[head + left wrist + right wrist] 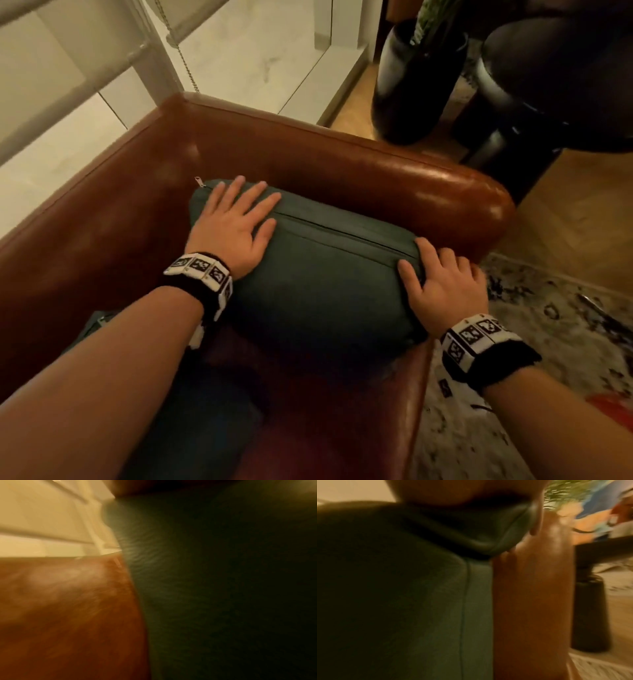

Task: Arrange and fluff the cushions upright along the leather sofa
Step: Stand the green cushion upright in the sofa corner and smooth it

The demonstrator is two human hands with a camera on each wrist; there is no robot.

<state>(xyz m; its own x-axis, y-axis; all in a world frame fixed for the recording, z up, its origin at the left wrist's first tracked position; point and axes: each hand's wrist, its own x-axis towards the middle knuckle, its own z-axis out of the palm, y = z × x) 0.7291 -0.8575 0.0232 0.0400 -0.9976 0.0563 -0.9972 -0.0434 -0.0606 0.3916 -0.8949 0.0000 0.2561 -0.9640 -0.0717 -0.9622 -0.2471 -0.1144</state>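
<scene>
Head view: left hand (236,224) flat, right hand (445,284) curled, gripping cushion (325,274); wrist views blurred, fingers perhaps hidden.

Both wrist views smeared by blur — only dark green cloth of the cushion (223,588) against brown leather of the sofa (68,615) legible in the left one, no fingers distinguishable there. In the right wrist view, a blurred fingertip (536,513) at the cushion's corner, the rest of that hand out of sight. From the head view, palms of both hands hidden against the cushion, its underside and lower edge concealed. Second green cushion (205,411) mostly covered by the left forearm — cropped at the bottom edge. Black planter (411,85) cut off at the top.
</scene>
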